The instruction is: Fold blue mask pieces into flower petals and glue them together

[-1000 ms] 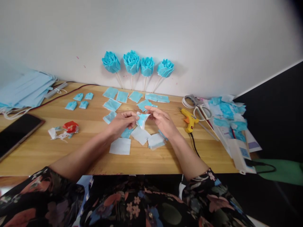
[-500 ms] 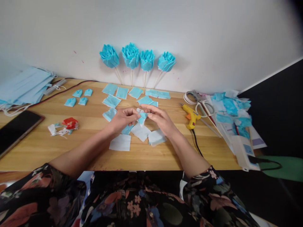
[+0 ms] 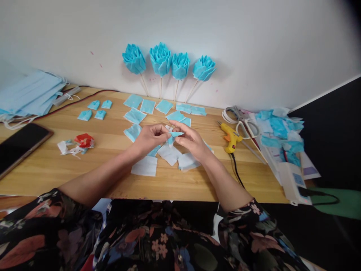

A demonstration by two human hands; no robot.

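Observation:
Between both hands, above the wooden table [image 3: 93, 165], is a small folded piece of blue mask fabric [image 3: 175, 135]. My left hand [image 3: 152, 138] pinches its left side between thumb and finger. My right hand [image 3: 188, 137] has thumb and fingers around its right side, with the forefinger stretched out above it. Beneath and around the hands lie several cut squares of the fabric, some blue side up [image 3: 134, 115], others white side up [image 3: 144, 166]. Farther left rest several folded blue petals [image 3: 85, 115].
Several blue fabric flowers [image 3: 160, 59] on sticks lean on the wall. At right lie a yellow glue gun [image 3: 231, 138], scissors [image 3: 245, 127], blue scraps [image 3: 279, 126] and a white power strip [image 3: 295, 182]. At left are masks [image 3: 31, 92], a phone [image 3: 22, 146] and a red wrapper [image 3: 84, 140].
The blue fabric piece between my hands has turned from a downward-pointing shape to a flatter, sideways fold. The view has shifted slightly; both hands stay close together.

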